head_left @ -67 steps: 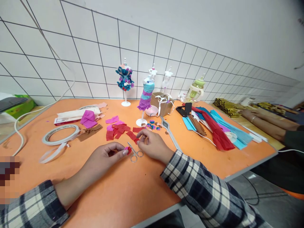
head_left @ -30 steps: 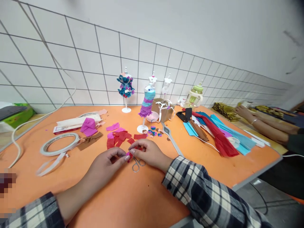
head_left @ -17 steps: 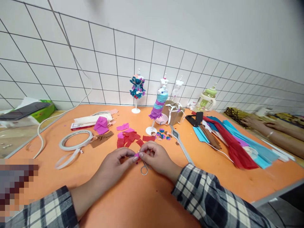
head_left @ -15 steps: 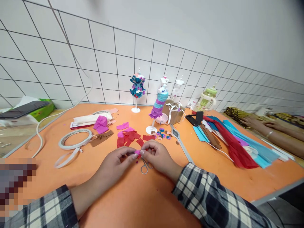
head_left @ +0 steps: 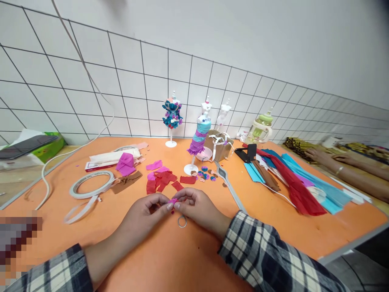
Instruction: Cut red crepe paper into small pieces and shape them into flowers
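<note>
Centre frame: we pinch one pink paper scrap (head_left: pixel 172 200) between the fingers of left hand (head_left: pixel 146 211) and right hand (head_left: pixel 198 209) for fine control, scissors (head_left: pixel 182 221) within reach beneath.

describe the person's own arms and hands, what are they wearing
Both hands are bare: left hand and right hand show no gloves, rings or watch. Long plaid sleeves, dark navy with cream checks: the left sleeve stops up the forearm, the right sleeve reaches the wrist.
</note>
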A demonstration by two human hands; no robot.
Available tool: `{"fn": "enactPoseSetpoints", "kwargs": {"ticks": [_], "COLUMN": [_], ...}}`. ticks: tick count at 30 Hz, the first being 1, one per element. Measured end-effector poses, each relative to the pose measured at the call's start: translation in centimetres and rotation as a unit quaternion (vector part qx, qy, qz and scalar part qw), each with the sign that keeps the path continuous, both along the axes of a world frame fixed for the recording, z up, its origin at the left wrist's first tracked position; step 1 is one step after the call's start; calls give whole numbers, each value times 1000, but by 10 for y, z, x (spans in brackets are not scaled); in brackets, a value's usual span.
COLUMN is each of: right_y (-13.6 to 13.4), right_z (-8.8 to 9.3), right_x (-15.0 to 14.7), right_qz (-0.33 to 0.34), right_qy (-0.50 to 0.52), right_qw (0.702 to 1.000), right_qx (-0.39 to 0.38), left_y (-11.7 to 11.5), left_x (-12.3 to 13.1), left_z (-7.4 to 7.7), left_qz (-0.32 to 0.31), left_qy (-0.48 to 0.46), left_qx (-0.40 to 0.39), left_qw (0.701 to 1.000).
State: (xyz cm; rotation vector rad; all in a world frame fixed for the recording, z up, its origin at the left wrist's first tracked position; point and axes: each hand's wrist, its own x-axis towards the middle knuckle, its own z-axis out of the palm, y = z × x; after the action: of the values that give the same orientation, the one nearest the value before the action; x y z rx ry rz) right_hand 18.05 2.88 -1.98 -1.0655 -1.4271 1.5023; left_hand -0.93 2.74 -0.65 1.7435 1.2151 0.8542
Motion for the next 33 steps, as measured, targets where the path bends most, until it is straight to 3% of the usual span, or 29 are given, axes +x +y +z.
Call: {"fn": "enactPoseSetpoints", "kwargs": {"ticks": [7, 12, 21, 26, 30, 33], "right_y": [-4, -7, -6, -6, -3, 2], "right_z": [8, 16, 10, 3, 5, 21], "right_x": [-2, 1, 4, 3, 6, 22], "right_qz": [9, -1, -3, 8, -9, -55], "right_qy": [5, 5, -40, -75, -168, -347], "right_qw": [998, 999, 998, 997, 983, 924], "right_qx": [-57, -53, -42, 29, 74, 149], "left_y": [0, 2, -1, -2, -3, -2], "left_x": [-8, -10, -8, -6, -3, -3], "left_z": [1, -3, -1, 3, 4, 5], "left_qz": [-49, -56, -18, 5, 18, 39], "left_qy": [-27, -12, 16, 14, 18, 28], "left_qx": [1, 23, 46, 24, 20, 5], "left_qw": [998, 998, 999, 1000, 999, 999]}}
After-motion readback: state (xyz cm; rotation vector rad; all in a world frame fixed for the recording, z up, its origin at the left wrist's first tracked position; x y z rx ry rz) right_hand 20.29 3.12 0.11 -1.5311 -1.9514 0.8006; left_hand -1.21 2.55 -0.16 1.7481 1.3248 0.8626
